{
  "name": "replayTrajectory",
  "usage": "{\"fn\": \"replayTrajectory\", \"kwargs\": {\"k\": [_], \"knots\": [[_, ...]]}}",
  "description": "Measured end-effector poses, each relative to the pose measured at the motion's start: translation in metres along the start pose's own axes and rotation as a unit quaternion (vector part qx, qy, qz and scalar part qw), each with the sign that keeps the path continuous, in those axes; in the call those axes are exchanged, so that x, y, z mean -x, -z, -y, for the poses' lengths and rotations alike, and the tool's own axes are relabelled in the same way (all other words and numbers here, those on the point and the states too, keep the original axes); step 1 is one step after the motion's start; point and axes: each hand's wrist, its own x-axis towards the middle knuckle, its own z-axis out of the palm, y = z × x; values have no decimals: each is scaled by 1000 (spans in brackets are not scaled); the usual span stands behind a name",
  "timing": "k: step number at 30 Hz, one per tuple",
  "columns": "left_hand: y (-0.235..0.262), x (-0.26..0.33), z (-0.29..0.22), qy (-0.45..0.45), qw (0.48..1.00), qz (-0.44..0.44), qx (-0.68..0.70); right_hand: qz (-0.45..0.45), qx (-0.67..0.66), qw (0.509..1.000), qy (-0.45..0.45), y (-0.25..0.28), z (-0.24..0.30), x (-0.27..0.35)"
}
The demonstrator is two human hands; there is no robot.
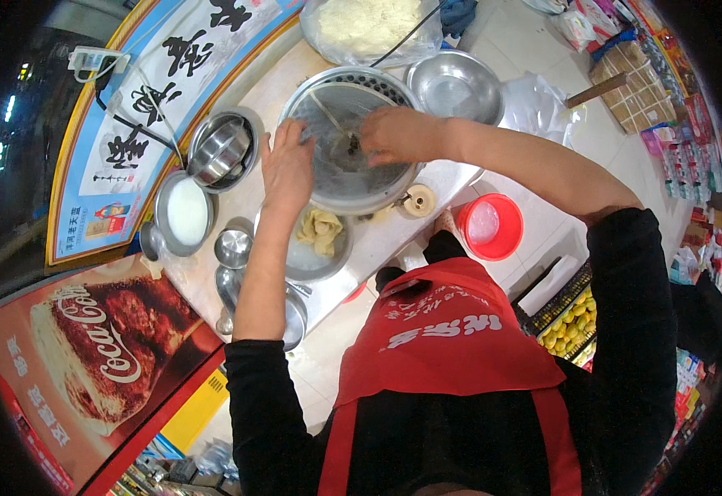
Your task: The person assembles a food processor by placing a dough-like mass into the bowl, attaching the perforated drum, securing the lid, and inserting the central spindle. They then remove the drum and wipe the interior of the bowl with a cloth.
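Head view: beside the pan's rim, the left hand is held, fingers parted; the right hand is blurred, its grip untellable.

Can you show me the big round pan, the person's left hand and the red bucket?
Big round pan (359, 203): head view, on its metal edge nearest the person.
Left hand (288, 161): head view, on the back of the hand.
Red bucket (506, 236): head view, on its red inside wall.
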Motion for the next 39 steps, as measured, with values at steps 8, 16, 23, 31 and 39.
{"fn": "replayTrajectory", "kwargs": {"k": [8, 16, 23, 31, 39], "knots": [[-1, 0, -1, 3, 1000, -6, 0, 151, -49, 982, -104, -15, 13, -9], [1, -4, 1, -19, 999, -29, 26, 218, -100, 968, -74, 1, -18, -22], [-2, 4, -14, -11, 998, -40, 57, 277, -18, 961, 9, 5, -38, -26], [-2, -5, -24, -85, 983, 146, 65, 327, 68, 940, 72, 8, -55, -36], [-10, -17, -36, -36, 983, 106, 148, 271, 30, 961, 47, 7, -56, -29]]}}
